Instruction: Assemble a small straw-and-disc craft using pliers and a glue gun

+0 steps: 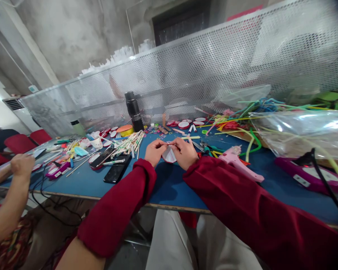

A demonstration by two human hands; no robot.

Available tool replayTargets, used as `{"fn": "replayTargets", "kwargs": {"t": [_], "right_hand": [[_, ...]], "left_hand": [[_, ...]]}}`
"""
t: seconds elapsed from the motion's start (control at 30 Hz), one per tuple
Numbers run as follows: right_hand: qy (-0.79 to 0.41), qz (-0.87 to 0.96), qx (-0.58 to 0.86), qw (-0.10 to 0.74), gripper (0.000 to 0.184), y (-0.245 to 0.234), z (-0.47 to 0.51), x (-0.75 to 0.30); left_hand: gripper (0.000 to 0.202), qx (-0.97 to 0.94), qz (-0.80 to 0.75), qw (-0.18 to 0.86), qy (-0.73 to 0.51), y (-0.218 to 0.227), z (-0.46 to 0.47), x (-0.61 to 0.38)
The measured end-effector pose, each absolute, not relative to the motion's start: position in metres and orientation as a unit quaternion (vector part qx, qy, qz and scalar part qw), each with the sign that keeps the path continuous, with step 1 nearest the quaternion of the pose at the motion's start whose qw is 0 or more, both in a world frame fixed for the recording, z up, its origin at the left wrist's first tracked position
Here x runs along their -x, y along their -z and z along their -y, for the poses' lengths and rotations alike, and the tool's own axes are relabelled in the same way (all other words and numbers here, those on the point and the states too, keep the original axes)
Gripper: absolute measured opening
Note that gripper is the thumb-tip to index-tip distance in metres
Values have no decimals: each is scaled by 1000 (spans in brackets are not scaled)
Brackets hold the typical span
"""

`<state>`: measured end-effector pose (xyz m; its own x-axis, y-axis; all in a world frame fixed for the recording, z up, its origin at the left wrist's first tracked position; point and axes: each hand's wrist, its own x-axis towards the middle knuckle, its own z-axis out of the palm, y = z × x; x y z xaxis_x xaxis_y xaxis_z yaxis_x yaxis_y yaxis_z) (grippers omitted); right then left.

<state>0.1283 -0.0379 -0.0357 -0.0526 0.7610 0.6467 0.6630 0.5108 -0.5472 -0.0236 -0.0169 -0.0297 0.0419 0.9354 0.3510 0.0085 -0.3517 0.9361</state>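
Observation:
My left hand point(154, 152) and my right hand point(185, 153) meet close above the table, thumbs and forefingers pinched. Whatever lies between the fingertips is too small to make out. Just below them is a round white disc with a red rim point(169, 155), partly covered by the fingers; I cannot tell whether they touch it. Left of my left hand lie a black phone point(116, 173) and a pile of thin printed sticks point(129, 145). A pink glue gun point(238, 165) rests to the right of my right hand, near some pliers point(206, 147).
A black bottle point(133, 111) stands at the back before a perforated metal screen point(191, 71). Coloured pipe cleaners point(253, 138) and a clear plastic bag point(301, 131) lie right, near a purple power strip point(312, 174). Another person's hand point(22, 165) is at far left.

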Motion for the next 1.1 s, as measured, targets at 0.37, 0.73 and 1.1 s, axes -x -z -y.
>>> {"fn": "replayTargets", "kwargs": {"t": [0.37,0.73,1.1], "right_hand": [[-102,703,481,513,13,38,32,-127],[-133,623,504,583,26,37,20,-144],[-102,634,487,593,27,35,25,-142]], "left_hand": [[17,-563,-404,438,-573,38,12,24],[78,-799,-346,196,-451,35,28,28],[73,-790,-349,189,-467,35,33,24]]}}
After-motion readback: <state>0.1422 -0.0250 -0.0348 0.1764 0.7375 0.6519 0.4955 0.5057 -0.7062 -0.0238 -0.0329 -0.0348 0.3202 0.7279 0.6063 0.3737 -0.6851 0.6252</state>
